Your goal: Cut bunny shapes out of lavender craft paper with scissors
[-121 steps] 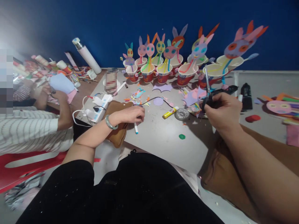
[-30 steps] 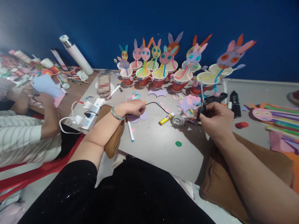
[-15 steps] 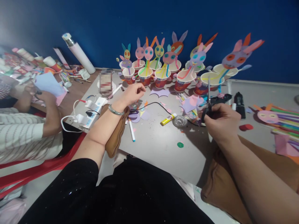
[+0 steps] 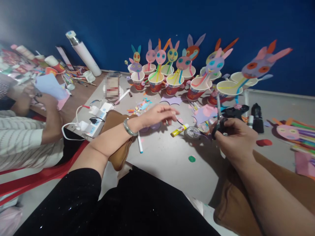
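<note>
In my right hand [image 4: 237, 139] is a pair of black-handled scissors [image 4: 219, 113], blades pointing up and away from me. My left hand [image 4: 163, 115], a bangle [image 4: 130, 127] on its wrist, hovers over the table with fingers loosely stretched and nothing in them. Near its fingertips lie a yellow glue stick [image 4: 179, 130] and a round clear disc-shaped thing [image 4: 192, 132]. Purple and pink paper pieces [image 4: 205, 113] lie between my hands. A green paper disc [image 4: 192, 159] rests closer to me.
Paper cups [image 4: 174, 84] with rabbit-faced paper figures line the back wall. A power strip [image 4: 100, 119], a white marker [image 4: 140, 142] and brown cushions [image 4: 118, 157] are at left and front. A black marker [image 4: 257, 118] stands right. At far left, a co-worker's hands [image 4: 45, 100] hold paper.
My left hand has come down and to the right, from near the cups toward the glue stick, its fingers straightening. My right hand still holds the scissors.
</note>
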Demonstrator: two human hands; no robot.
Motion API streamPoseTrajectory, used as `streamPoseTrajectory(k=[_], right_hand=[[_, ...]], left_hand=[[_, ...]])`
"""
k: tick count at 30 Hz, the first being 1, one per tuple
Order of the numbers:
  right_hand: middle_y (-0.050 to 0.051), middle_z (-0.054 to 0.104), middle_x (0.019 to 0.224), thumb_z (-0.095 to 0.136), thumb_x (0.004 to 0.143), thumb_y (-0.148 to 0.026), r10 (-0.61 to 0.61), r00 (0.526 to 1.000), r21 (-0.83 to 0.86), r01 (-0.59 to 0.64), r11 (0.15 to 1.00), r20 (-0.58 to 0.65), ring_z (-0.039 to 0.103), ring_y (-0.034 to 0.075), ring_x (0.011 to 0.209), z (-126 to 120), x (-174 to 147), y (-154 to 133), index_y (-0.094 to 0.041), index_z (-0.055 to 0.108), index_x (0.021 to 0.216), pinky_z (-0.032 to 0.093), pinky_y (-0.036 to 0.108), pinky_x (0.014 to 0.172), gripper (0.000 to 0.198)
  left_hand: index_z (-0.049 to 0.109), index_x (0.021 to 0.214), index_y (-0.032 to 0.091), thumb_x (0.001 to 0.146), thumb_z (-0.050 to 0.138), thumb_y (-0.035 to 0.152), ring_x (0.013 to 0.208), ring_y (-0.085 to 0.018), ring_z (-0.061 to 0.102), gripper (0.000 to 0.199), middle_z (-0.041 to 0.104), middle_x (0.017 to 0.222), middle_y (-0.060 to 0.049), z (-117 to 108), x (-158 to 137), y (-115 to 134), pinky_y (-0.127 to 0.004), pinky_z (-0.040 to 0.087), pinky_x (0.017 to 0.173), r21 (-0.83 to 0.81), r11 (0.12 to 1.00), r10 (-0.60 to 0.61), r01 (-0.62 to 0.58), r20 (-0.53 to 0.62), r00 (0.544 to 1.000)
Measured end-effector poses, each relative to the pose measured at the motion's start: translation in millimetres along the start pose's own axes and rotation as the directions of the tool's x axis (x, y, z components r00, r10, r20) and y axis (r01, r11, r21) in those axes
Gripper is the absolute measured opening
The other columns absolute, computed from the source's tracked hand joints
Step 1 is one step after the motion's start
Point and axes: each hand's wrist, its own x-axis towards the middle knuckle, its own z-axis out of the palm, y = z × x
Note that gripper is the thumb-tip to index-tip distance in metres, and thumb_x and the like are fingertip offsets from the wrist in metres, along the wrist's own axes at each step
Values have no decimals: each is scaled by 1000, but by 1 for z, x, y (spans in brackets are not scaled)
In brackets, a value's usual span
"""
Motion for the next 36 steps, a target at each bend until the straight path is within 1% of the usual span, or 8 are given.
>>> streamPoseTrajectory(k=[1, 3, 7, 10, 13, 19, 28, 36], right_hand=[[-1, 57, 64, 69, 62, -21, -81, 997, 8, 81, 997, 1, 48, 12, 56, 0, -1, -2, -21, 52, 67, 41, 26, 53, 17], [0, 61, 66, 68, 63, -18, -238, 971, 45, 237, 970, 18, 56, 14, 60, 0, -1, -8, -21, 53, 67, 44, 26, 55, 17], [3, 68, 73, 68, 68, -12, -461, 871, 175, 434, 884, 171, 65, 17, 64, 0, -2, -23, -22, 53, 71, 49, 26, 53, 19], [4, 70, 76, 68, 76, -16, -490, 807, 245, 428, 870, 329, 68, 19, 70, 1, -7, -30, -23, 55, 73, 52, 28, 58, 15], [7, 71, 84, 65, 82, -20, -460, 735, 257, 382, 888, 497, 68, 20, 74, 3, -15, -32, -24, 57, 77, 53, 29, 63, 9], [8, 69, 83, 59, 84, -13, -510, 625, 316, 402, 859, 591, 65, 19, 74, 6, -21, -34, -22, 57, 81, 49, 28, 63, 10], [6, 66, 79, 57, 84, -11, -544, 599, 331, 436, 837, 587, 60, 15, 69, 8, -23, -39, -22, 55, 80, 44, 25, 60, 11], [6, 66, 80, 59, 85, -13, -511, 618, 279, 437, 855, 598, 59, 15, 67, 7, -21, -34, -21, 56, 80, 43, 26, 59, 10]], left_hand=[[68, 109, 12, 93, 60, 30, 71, -9, 66, 25, 73, 96, -9, 10, -1, -5, -23, 51, 65, -43, 996, -78, 83, 101, 992], [68, 111, 12, 92, 62, 38, 70, -10, 67, 33, 73, 97, -11, 26, 0, -15, -25, 53, 66, -99, 971, -191, 216, 218, 957], [68, 109, 11, 89, 60, 57, 74, -15, 69, 51, 74, 94, -13, 39, 7, -27, -32, 56, 72, -238, 893, -310, 381, 288, 906], [68, 101, 10, 82, 68, 61, 71, -15, 68, 54, 73, 89, -12, 39, 8, -24, -30, 55, 68, -281, 870, -325, 406, 293, 899], [67, 92, 11, 71, 81, 53, 67, -11, 67, 49, 73, 87, -9, 38, 6, -20, -25, 53, 65, -253, 888, -307, 384, 294, 905], [68, 87, 11, 59, 89, 53, 59, -11, 67, 54, 71, 75, -4, 35, 4, -26, -25, 55, 61, -203, 910, -275, 360, 355, 894], [66, 85, 11, 67, 84, 53, 59, -9, 65, 50, 69, 72, -3, 32, 2, -26, -22, 54, 56, -113, 952, -226, 284, 363, 904], [61, 85, 11, 82, 74, 34, 54, -7, 62, 27, 69, 74, -3, 23, 7, -20, -16, 44, 45, -41, 986, -152, 162, 190, 970]])
